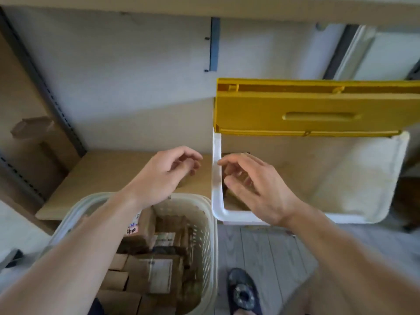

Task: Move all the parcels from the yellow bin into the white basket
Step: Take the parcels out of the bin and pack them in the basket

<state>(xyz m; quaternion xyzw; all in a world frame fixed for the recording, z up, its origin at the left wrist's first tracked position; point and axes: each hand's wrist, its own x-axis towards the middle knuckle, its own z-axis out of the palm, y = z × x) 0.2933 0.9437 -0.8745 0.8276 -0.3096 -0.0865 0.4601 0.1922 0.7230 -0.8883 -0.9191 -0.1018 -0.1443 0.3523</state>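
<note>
Parcels (pixel 236 196) lie in the yellow bin's (pixel 318 110) left corner under my empty, loosely curled right hand (pixel 256 187), left hand (pixel 163 176) idle likewise; a hurried grab could snag the rim.

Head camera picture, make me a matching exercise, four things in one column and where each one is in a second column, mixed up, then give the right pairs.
Things:
1. white basket
2. yellow bin
3. left hand
4. shoe

Places:
A. on the grey floor, bottom centre
B. lower left, holding cardboard parcels
C. upper right, above the white-rimmed tub
D. above the basket's far rim, holding nothing

Pairs: 1-B, 2-C, 3-D, 4-A
</note>
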